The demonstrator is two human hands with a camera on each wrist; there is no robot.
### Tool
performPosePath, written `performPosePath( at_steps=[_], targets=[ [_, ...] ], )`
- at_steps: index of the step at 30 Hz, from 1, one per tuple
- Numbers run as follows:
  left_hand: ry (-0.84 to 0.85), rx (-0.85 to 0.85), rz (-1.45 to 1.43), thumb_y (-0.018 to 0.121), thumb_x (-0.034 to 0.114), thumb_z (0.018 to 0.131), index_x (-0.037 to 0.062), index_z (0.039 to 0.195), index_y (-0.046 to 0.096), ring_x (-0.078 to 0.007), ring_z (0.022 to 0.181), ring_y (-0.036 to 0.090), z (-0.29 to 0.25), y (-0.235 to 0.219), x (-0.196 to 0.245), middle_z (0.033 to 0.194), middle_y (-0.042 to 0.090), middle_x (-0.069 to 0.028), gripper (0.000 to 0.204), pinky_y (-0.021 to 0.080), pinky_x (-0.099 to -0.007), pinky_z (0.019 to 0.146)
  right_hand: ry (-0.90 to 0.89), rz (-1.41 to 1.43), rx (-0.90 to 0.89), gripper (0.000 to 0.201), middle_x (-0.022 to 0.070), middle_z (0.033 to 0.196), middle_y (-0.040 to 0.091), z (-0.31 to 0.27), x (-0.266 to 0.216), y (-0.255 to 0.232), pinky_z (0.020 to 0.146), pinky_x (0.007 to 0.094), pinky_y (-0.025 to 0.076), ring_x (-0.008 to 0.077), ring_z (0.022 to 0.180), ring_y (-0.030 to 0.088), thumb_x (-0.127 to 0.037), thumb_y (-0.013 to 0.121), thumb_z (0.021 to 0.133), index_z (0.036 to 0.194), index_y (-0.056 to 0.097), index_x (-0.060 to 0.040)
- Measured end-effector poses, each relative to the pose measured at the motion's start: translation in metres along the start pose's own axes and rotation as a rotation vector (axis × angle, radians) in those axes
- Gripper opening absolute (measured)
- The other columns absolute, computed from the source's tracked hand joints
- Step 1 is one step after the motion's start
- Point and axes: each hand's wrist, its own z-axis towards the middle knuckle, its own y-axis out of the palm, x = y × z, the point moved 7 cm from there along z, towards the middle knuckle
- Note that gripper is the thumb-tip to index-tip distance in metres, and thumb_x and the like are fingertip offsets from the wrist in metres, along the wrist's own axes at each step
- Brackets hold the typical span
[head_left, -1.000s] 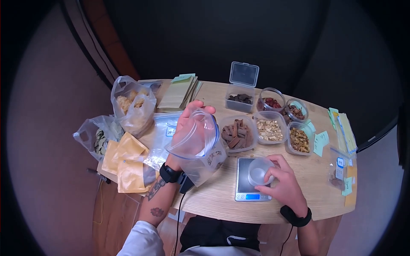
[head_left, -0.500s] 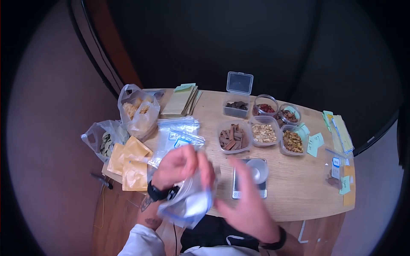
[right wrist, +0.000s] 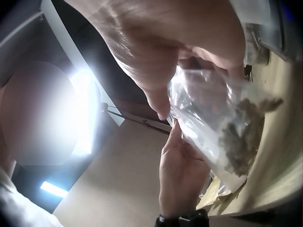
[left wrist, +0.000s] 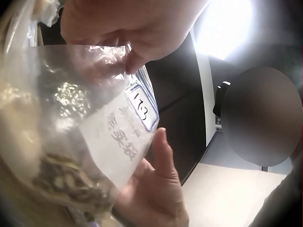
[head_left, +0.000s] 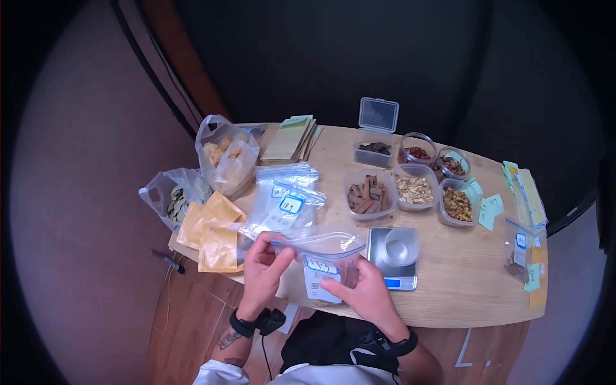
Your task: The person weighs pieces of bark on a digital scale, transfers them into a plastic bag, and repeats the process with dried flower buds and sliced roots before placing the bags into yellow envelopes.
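Note:
In the head view, a clear zip bag (head_left: 350, 247) with a blue-striped top is held upright between both hands over the table's front edge. Its white label (head_left: 317, 294) bears "17.3" in a blue frame. My left hand (head_left: 264, 273) pinches the top left corner of the bag. On the lower right side my right hand (head_left: 369, 295) grips it, thumb across the label. Brownish dried pieces (left wrist: 71, 184) lie at the bag's bottom in the left wrist view. Right of the bag, a round clear cup (head_left: 402, 246) stands on a digital scale (head_left: 399, 280).
Tubs of bark pieces (head_left: 369, 196), pale slices (head_left: 416, 190) and yellow-brown bits (head_left: 457, 204) stand behind the scale. Flat zip bags (head_left: 282, 212), tan pouches (head_left: 218, 247) and two plastic carrier bags (head_left: 234, 170) occupy the left. A small labelled bag (head_left: 516, 253) lies at right.
My right hand has set the cup on the scale, let go of it and moved left to grip the zip bag. My left hand has lowered and turned the bag so its label faces up.

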Motion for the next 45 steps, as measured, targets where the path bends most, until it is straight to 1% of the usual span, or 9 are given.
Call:
performPosePath(
  at_steps=[4, 7, 11, 17, 19, 23, 32, 40, 45],
  targets=[
    [0.026, 0.066, -0.014, 0.062, 0.016, 0.099, 0.0, 0.102, 0.059, -0.0109, 0.081, 0.064, 0.004, 0.001, 0.015, 0.087, 0.068, -0.0054, 0.017, 0.05, -0.025, 0.077, -0.027, 0.216, -0.094, 0.039, 0.0078, 0.113, 0.064, -0.003, -0.023, -0.002, 0.094, 0.0246, 0.047, 0.0096, 0.106, 0.059, -0.007, 0.076, 0.086, 0.117, 0.056, 0.0069],
    [0.022, 0.055, -0.032, 0.061, 0.019, 0.1, -0.0003, 0.096, 0.061, -0.0103, 0.078, 0.063, 0.001, -0.003, 0.02, 0.082, 0.067, -0.005, 0.02, 0.049, -0.0243, 0.075, -0.177, -0.034, 0.03, 0.015, 0.0077, 0.086, 0.062, -0.005, -0.027, -0.02, 0.07, 0.024, 0.047, 0.0082, 0.08, 0.056, -0.004, 0.071, 0.09, 0.093, 0.062, 0.0079],
    [0.052, 0.112, 0.001, 0.06, 0.02, 0.101, -0.0006, 0.091, 0.063, -0.0101, 0.074, 0.063, -0.008, -0.008, 0.01, 0.08, 0.067, -0.0048, 0.023, 0.049, -0.0241, 0.073, -0.228, -0.133, 0.1, 0.022, 0.0077, 0.071, 0.055, -0.011, -0.036, -0.024, 0.056, 0.025, 0.04, 0.0081, 0.065, 0.046, -0.005, 0.07, 0.09, 0.075, 0.06, 0.0081],
    [0.016, 0.116, -0.011, 0.064, 0.013, 0.097, -0.0014, 0.096, 0.065, -0.0105, 0.08, 0.064, -0.013, -0.012, 0.005, 0.085, 0.069, -0.005, 0.015, 0.049, -0.0246, 0.076, -0.211, 0.079, 0.144, 0.01, 0.0089, 0.078, 0.063, -0.012, -0.039, -0.019, 0.06, 0.0259, 0.045, 0.0099, 0.069, 0.056, -0.002, 0.069, 0.089, 0.088, 0.064, 0.006],
    [0.025, 0.17, -0.008, 0.066, 0.009, 0.095, -0.0016, 0.097, 0.065, -0.0112, 0.082, 0.064, -0.014, -0.01, 0.008, 0.087, 0.069, -0.0053, 0.011, 0.05, -0.0255, 0.077, -0.255, -0.069, 0.033, 0.008, 0.01, 0.08, 0.064, -0.008, -0.043, -0.022, 0.061, 0.027, 0.047, 0.0122, 0.07, 0.059, -0.001, 0.069, 0.088, 0.09, 0.064, 0.005],
    [0.167, 0.114, 0.046, 0.068, 0.004, 0.091, -0.0022, 0.097, 0.066, -0.0139, 0.084, 0.065, -0.019, -0.015, 0.016, 0.089, 0.07, -0.0074, 0.01, 0.05, -0.0276, 0.079, -0.347, -0.403, -0.023, 0.007, 0.0111, 0.08, 0.065, -0.008, -0.073, -0.021, 0.061, 0.0285, 0.048, 0.017, 0.07, 0.062, 0.001, 0.069, 0.085, 0.089, 0.064, 0.0038],
    [0.416, -0.07, 0.263, 0.072, 0.001, 0.08, -0.0049, 0.084, 0.069, -0.0212, 0.077, 0.065, -0.019, -0.013, 0.04, 0.082, 0.069, -0.0139, 0.008, 0.05, -0.0301, 0.073, -0.495, -0.541, -0.006, 0.009, 0.0134, 0.08, 0.063, -0.018, -0.089, -0.015, 0.063, 0.0334, 0.048, 0.0283, 0.07, 0.062, 0.007, 0.067, 0.078, 0.085, 0.062, 0.0032],
    [0.388, -0.197, 0.452, 0.07, 0.007, 0.083, -0.0037, 0.083, 0.068, -0.0249, 0.073, 0.065, -0.022, 0.015, 0.057, 0.08, 0.067, -0.015, 0.011, 0.05, -0.0339, 0.069, -0.583, -0.856, -0.221, 0.01, 0.0096, 0.081, 0.064, -0.016, -0.108, 0.008, 0.074, 0.0353, 0.047, 0.0272, 0.078, 0.062, -0.002, 0.073, 0.076, 0.082, 0.064, -0.0013],
    [0.571, -0.404, 0.522, 0.072, 0.004, 0.076, -0.0026, 0.082, 0.069, -0.0263, 0.067, 0.063, -0.025, 0.032, 0.073, 0.076, 0.065, -0.0118, 0.01, 0.049, -0.0348, 0.063, -0.659, -0.924, -0.308, 0.011, 0.0083, 0.081, 0.059, -0.024, -0.114, 0.028, 0.073, 0.0366, 0.046, 0.0261, 0.078, 0.06, -0.008, 0.07, 0.077, 0.083, 0.063, -0.0028]
  ],
)
